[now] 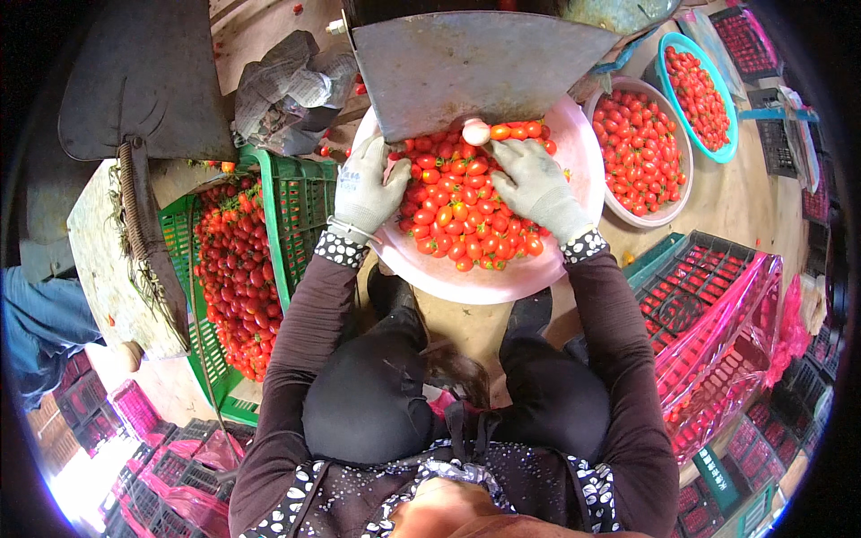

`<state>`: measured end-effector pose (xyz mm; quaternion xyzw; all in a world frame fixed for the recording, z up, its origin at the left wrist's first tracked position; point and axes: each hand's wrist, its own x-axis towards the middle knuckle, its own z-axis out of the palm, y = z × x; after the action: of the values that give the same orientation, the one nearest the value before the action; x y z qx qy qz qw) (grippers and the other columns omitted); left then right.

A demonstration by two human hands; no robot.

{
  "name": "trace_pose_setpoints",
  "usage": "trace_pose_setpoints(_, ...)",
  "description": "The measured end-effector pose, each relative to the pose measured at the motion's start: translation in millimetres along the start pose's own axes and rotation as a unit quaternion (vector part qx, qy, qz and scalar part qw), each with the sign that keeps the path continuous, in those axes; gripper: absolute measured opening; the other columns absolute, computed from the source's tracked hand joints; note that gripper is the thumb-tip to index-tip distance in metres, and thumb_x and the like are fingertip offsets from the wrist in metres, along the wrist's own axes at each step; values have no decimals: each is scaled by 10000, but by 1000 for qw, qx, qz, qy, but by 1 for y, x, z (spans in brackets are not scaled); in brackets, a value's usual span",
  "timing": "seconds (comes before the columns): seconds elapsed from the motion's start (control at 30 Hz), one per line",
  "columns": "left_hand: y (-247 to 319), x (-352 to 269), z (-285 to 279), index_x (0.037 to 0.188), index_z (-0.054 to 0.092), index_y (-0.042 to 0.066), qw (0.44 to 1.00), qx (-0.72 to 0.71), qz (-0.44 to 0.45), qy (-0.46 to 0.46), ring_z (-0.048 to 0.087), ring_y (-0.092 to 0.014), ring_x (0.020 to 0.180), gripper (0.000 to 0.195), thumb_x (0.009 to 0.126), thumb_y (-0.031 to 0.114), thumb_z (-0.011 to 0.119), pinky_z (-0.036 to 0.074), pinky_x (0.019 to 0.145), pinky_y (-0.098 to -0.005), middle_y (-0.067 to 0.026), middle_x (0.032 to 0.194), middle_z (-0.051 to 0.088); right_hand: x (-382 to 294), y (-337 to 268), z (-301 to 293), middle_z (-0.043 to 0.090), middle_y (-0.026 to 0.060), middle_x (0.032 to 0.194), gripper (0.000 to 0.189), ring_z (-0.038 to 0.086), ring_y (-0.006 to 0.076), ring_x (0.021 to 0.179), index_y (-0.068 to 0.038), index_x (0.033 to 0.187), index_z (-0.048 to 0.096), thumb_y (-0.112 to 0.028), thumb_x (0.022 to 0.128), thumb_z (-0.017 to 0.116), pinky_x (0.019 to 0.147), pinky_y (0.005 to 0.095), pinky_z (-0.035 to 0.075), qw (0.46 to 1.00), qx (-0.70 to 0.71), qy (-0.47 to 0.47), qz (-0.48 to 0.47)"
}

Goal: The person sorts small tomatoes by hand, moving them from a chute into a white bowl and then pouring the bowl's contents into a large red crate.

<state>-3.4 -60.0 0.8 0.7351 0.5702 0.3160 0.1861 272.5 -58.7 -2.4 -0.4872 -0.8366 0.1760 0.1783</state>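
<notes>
A pink-white plastic basin in front of me holds a heap of small red tomatoes, a few of them orange. My left hand, in a pale grey glove, lies along the heap's left side, thumb spread from the fingers. My right hand, gloved alike, reaches over the heap from the right; its fingertips touch tomatoes and its thumb stands apart. Nothing shows gripped in either hand. Above the basin's far side slopes a metal chute plate. A round whitish knob sits at its lower edge, near my right fingertips.
On the left stands a green plastic crate of tomatoes, beside another metal plate. Crumpled newspaper lies behind it. To the right are a pale tub and a turquoise basin of tomatoes, and crates with pink plastic film.
</notes>
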Motion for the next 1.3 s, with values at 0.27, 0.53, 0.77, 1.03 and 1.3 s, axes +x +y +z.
trace_pose_setpoints(0.27,5,-12,16,1177,626,140,968,190,81,-145,656,-301,964,357,871,323,641,505,860,-447,-124,1070,661,-28,-38,3,637,163,1021,357,648,327,952,-157,1216,633,-234,869,599,848,436,537,976,28,-213,-44)
trace_pose_setpoints(0.53,14,-2,35,1262,583,152,936,269,68,-215,588,-304,1117,451,837,283,659,489,894,-453,-101,1152,629,-23,43,-24,664,174,1146,419,611,319,1145,-50,1263,626,-193,869,615,998,382,486,990,57,69,111)
trace_pose_setpoints(0.77,0,-8,16,1196,565,97,980,15,59,-189,611,-373,1033,369,851,187,657,485,908,-458,-169,1057,641,46,46,-21,711,205,938,425,676,373,940,-10,948,717,-386,868,534,940,463,481,972,-151,-110,146)
trace_pose_setpoints(1.03,-18,3,49,1184,619,28,994,98,12,-39,601,-427,1050,316,920,201,618,472,902,-496,-241,1122,640,44,35,0,704,197,911,338,671,371,901,-96,992,689,-367,833,563,843,473,508,982,-73,-110,136)
trace_pose_setpoints(1.3,-9,39,65,1173,613,29,977,18,36,-211,638,-433,986,393,956,351,547,485,889,-512,-248,1095,666,49,43,-1,715,203,957,381,691,356,929,-77,1104,682,-332,828,616,838,435,536,968,47,-183,162)
